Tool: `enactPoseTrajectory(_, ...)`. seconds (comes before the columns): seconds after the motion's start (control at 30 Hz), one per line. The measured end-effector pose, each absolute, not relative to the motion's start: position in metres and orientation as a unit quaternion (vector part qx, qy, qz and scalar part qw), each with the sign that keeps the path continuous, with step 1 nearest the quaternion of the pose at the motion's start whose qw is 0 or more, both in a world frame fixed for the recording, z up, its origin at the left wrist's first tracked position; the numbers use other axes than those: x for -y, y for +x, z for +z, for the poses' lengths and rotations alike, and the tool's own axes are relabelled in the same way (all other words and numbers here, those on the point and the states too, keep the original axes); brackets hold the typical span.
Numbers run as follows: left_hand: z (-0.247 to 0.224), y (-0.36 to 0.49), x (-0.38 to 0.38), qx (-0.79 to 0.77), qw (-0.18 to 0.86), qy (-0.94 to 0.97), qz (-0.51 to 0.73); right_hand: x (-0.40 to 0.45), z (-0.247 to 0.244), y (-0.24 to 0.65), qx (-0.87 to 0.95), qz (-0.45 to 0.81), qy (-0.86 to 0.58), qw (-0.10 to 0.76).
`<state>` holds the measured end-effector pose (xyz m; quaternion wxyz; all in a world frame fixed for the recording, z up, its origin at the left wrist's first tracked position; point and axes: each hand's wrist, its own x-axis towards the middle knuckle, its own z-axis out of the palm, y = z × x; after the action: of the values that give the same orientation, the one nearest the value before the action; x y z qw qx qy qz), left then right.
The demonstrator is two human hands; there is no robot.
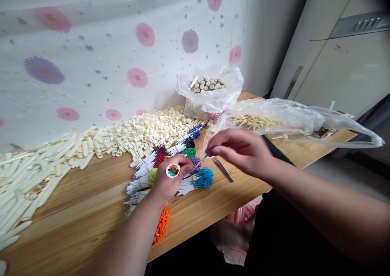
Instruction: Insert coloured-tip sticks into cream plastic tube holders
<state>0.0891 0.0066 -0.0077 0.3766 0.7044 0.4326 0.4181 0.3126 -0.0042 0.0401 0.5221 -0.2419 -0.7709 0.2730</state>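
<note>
Wooden table (91,203): refill (203,157) pinched between both hands, beside holder (173,170).

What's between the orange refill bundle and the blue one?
Head view: the left hand, holding a round holder, lies between the orange bundle and the blue bundle.

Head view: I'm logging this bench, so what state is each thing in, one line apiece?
Left hand: closed around a white holder, coloured refill tips showing in its end.
Right hand: fingers pinching a thin blue-tipped refill.
Refill bundles: banded, lying flat, sorted by colour.
White bag: open, upright, full.
Clear bag: open, lying on its side.
White caged parts: loose heap.
White tubes: loose heap.
</note>
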Motion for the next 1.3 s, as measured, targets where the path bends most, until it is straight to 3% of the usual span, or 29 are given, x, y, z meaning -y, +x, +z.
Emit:
enactPoseTrajectory(0.1,-0.006,0.090,-0.006,-0.433,0.321,0.710,0.452,0.032,0.069,0.322,0.753,0.128,-0.249,0.596)
enactPoseTrajectory(0.23,-0.005,0.089,-0.007,-0.407,0.284,0.740,0.454,0.058,0.087,0.324,0.812,0.028,-0.216,0.542)
enactPoseTrajectory(0.47,-0.006,0.089,-0.007,-0.399,0.282,0.752,0.443,0.061,0.089,0.316,0.859,0.018,-0.209,0.468)
enactPoseTrajectory(1.3,0.002,0.094,-0.003,-0.401,0.301,0.756,0.420,0.055,0.069,0.300,0.862,-0.037,-0.184,0.470)
